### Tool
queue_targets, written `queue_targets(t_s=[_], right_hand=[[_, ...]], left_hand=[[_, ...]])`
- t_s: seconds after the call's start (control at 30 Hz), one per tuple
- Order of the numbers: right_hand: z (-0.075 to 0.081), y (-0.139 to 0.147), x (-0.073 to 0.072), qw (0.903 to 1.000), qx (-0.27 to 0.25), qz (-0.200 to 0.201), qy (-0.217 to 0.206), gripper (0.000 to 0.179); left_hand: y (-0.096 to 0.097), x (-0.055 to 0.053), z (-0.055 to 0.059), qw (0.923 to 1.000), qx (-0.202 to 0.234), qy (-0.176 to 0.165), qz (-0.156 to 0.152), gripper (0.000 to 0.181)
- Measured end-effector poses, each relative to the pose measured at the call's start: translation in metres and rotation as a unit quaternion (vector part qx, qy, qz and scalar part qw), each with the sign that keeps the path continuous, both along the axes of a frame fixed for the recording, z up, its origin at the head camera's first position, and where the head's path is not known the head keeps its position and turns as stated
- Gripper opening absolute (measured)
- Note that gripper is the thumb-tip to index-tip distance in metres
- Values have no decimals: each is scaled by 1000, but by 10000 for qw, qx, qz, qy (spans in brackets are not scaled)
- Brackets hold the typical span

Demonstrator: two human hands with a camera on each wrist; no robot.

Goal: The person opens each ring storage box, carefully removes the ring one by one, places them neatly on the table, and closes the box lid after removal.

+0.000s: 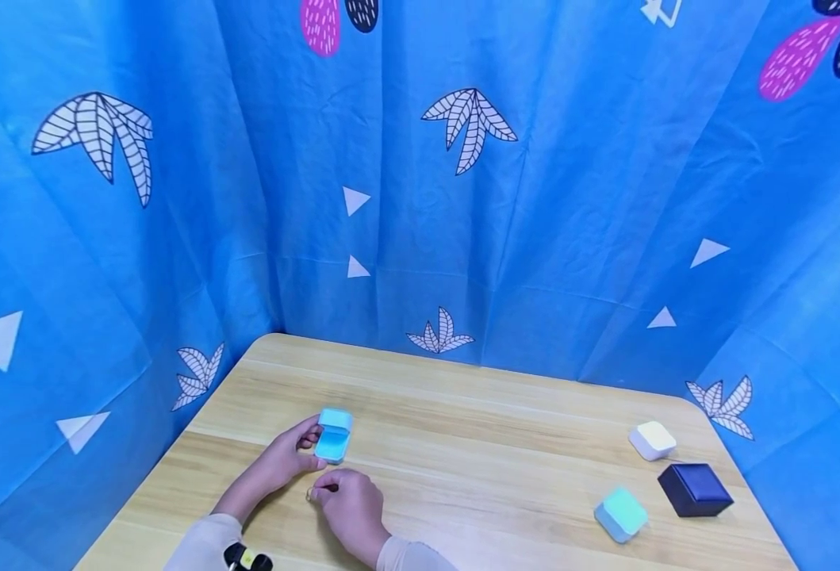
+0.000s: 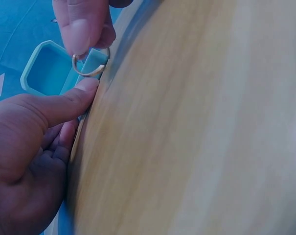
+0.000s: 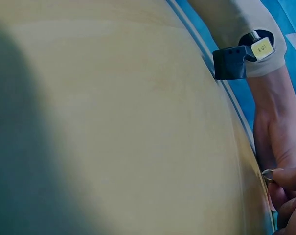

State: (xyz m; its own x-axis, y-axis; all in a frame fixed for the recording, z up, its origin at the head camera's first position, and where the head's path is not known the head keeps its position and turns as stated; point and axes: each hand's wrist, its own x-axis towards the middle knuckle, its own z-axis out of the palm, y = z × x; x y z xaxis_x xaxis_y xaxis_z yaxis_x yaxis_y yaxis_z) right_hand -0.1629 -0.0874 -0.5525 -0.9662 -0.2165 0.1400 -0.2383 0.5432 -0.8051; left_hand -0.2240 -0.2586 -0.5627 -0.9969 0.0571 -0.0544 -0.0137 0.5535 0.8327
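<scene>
At the left of the table in the head view stands a small turquoise ring box (image 1: 333, 444), its lid raised. My left hand (image 1: 287, 460) holds it from the left side, thumb at the near edge. Just in front of the box, my right hand (image 1: 355, 507) pinches a thin gold-coloured ring (image 1: 308, 494) between thumb and fingertips. In the left wrist view the ring (image 2: 91, 75) hangs below the right fingertips (image 2: 80, 36) and overlaps the box (image 2: 50, 68), close over the left thumb. The right wrist view catches the ring (image 3: 267, 175) at its right edge.
On the right side of the wooden table (image 1: 477, 444) sit a closed turquoise box (image 1: 621, 515), a white box (image 1: 652, 441) and a dark navy box (image 1: 695, 490). A blue patterned curtain (image 1: 405, 198) hangs along the table's back and sides. A camera (image 3: 231, 62) is strapped to the left wrist.
</scene>
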Motion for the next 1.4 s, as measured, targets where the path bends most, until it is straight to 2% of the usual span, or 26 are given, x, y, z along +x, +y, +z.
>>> queue_targets(t_s=[0.13, 0.33, 0.6, 1.03, 1.4], right_hand=[[0, -1, 0, 9999, 146, 57, 5, 8], [0, -4, 0, 9991, 356, 99, 205, 7], [0, -7, 0, 9970, 545, 86, 536, 8], [-1, -7, -1, 9971, 584, 67, 488, 8], [0, -2, -4, 9954, 756, 295, 504, 5]], left_hand=[[-1, 1, -1, 10000, 0, -9, -2, 79], [-2, 2, -2, 9999, -69, -54, 103, 80], [-3, 3, -2, 9999, -65, -51, 92, 79], [-4, 2, -3, 10000, -44, -34, 34, 80], [-1, 2, -1, 10000, 23, -33, -28, 78]])
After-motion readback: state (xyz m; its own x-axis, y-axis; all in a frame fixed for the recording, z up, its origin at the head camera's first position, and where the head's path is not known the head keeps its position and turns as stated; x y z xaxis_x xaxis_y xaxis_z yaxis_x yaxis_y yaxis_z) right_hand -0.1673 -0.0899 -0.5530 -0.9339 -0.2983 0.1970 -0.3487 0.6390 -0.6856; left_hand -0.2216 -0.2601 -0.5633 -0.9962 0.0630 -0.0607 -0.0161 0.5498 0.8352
